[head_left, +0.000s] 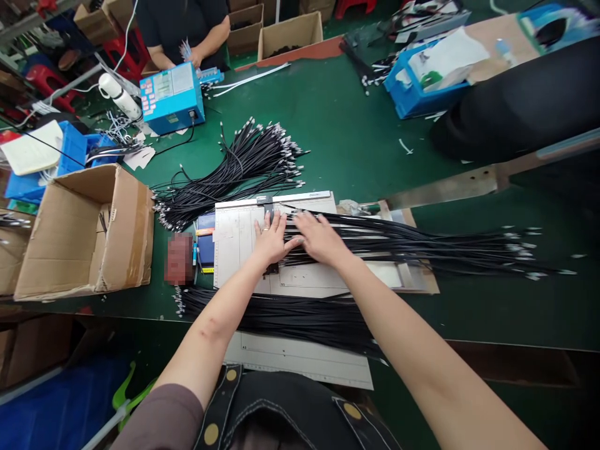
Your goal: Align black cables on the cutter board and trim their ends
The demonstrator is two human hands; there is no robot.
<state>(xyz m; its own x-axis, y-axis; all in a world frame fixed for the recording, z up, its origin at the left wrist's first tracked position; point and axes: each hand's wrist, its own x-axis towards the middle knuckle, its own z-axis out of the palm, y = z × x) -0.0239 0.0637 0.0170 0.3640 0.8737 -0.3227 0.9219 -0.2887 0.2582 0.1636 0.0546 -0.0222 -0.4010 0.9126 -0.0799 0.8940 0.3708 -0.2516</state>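
Black cables (pixel 403 240) with silvery ends lie spread across a white cutter board (pixel 234 250) and run off to the right. My left hand (pixel 272 240), a ring on one finger, rests with fingers spread at the left ends of these cables, beside a black block on the board. Flat on the same cables, just right of it, lies my right hand (pixel 321 240), fingers extended. The two hands nearly meet. Below my wrists a second cable bundle (pixel 300 315) crosses the board. Behind the board sits a large cable heap (pixel 239 165).
An open cardboard box (pixel 89 231) stands at the left. A blue machine (pixel 172 97) is at the back, with a person (pixel 182 31) behind it. A metal lever arm (pixel 445 187) reaches in from the right, near a blue bin (pixel 422 81).
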